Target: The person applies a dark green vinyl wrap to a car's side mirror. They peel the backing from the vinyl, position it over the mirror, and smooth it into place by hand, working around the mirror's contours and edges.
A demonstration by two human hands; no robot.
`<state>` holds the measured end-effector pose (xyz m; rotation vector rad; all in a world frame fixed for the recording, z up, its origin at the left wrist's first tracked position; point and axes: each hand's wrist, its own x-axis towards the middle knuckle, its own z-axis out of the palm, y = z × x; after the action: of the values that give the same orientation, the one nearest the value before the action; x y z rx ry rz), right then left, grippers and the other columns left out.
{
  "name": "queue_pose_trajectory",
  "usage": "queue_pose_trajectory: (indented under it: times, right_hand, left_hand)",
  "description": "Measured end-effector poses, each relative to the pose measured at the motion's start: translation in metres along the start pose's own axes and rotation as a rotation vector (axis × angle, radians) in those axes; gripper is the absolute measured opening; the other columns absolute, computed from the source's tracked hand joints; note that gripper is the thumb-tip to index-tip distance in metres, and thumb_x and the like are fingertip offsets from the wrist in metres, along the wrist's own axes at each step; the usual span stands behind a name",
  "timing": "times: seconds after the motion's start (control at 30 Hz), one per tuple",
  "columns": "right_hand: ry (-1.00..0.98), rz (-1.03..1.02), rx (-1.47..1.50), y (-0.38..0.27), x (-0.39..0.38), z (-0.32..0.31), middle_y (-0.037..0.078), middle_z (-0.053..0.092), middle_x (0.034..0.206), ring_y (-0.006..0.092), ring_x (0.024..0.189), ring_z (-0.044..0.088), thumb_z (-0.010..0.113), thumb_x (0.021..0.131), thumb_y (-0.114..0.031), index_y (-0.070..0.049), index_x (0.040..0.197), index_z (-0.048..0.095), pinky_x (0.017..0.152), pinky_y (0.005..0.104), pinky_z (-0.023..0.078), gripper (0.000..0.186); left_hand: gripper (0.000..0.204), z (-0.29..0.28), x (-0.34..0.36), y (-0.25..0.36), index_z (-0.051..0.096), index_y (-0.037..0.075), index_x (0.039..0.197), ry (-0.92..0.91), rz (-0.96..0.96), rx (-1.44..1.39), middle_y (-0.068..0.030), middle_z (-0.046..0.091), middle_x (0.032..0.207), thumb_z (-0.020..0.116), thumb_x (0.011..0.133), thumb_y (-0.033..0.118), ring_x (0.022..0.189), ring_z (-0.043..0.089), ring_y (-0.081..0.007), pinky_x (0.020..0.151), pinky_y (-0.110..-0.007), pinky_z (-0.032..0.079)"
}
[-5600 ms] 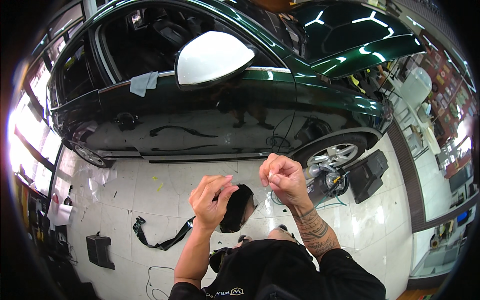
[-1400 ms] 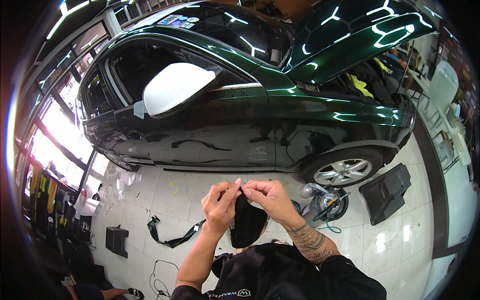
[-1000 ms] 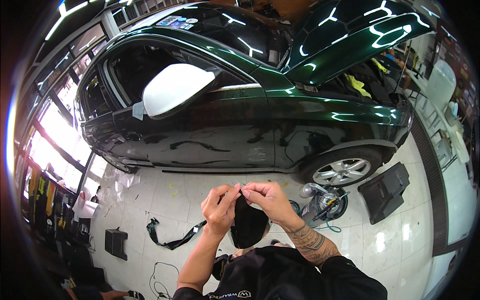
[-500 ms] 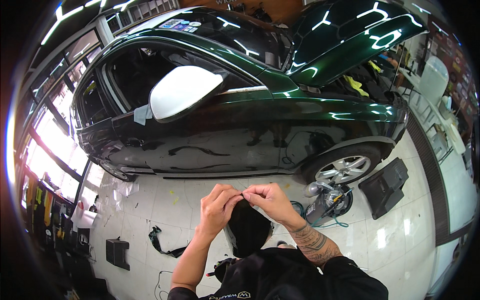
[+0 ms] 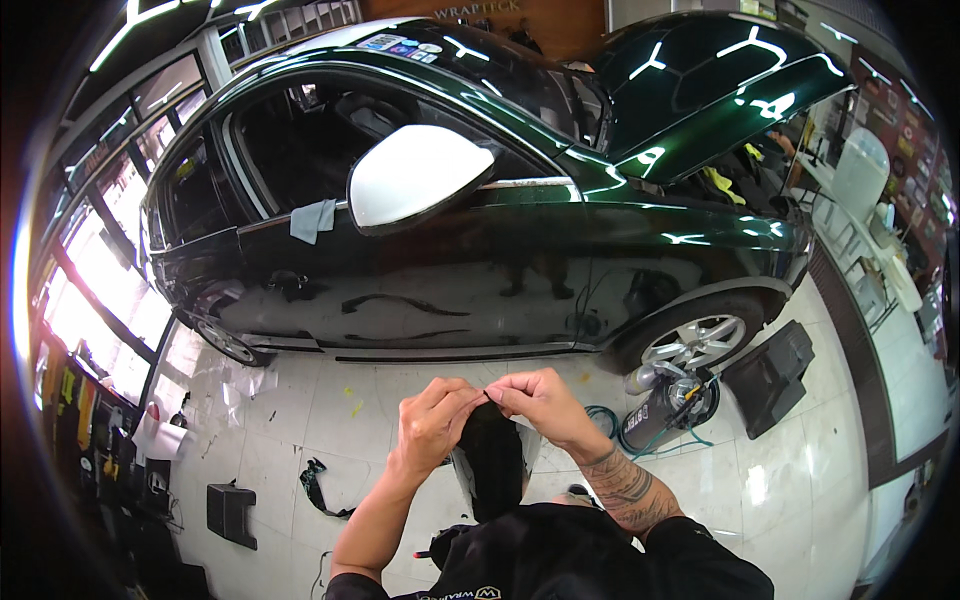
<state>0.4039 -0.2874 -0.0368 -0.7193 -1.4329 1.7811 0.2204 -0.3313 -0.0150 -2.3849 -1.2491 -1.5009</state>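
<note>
A glossy dark film sheet [image 5: 494,468] with a pale backing along its edges hangs in front of my body. At its top edge, my left hand [image 5: 432,422] pinches a corner between thumb and fingers. My right hand [image 5: 543,403] pinches right beside it, the fingertips of both hands nearly touching. The exact edge between the fingertips is too small to make out. Beyond my hands stands a dark green car [image 5: 480,270], side on, with a white mirror cover [image 5: 415,178] on its door.
A grey-blue cloth [image 5: 312,221] hangs over the door sill. By the front wheel [image 5: 697,342] stand a dark pressure tank [image 5: 655,420] with a teal hose and a black panel [image 5: 768,380]. A black step stool [image 5: 232,513] and a crumpled dark strip [image 5: 316,487] lie on the tiled floor.
The view has shifted, so the car's mirror and cloth sit further right. The hanging sheet looks narrower, turned more edge-on. Both hands keep their pinch in nearly the same place.
</note>
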Motion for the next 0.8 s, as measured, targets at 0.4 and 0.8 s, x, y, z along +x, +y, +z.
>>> queue_pose_trajectory:
  times: [0.4, 0.8]
  right_hand:
    - [-0.236, 0.135, 0.397, 0.017, 0.013, 0.040, 0.006, 0.069, 0.086, 0.0110, 0.075, 0.066, 0.068, 0.094, -0.016, 0.001, 0.096, 0.071, 0.069, 0.0257, 0.056, 0.017]
    - [-0.254, 0.187, 0.391, 0.007, 0.012, 0.053, 0.012, 0.072, 0.087, 0.0148, 0.072, 0.069, 0.067, 0.094, -0.015, 0.006, 0.095, 0.070, 0.068, 0.0274, 0.059, 0.021]
  left_hand:
    - [0.019, -0.051, -0.031, -0.019, 0.071, 0.004, 0.084, 0.020, 0.178, -0.095, -0.0075, 0.069, 0.082, 0.081, 0.070, -0.002, 0.067, 0.068, -0.0192, 0.056, -0.029, 0.054]
    - [0.021, -0.060, -0.038, -0.030, 0.071, 0.005, 0.085, 0.026, 0.253, -0.168, -0.0074, 0.070, 0.081, 0.083, 0.069, 0.000, 0.067, 0.070, -0.0186, 0.056, -0.027, 0.056]
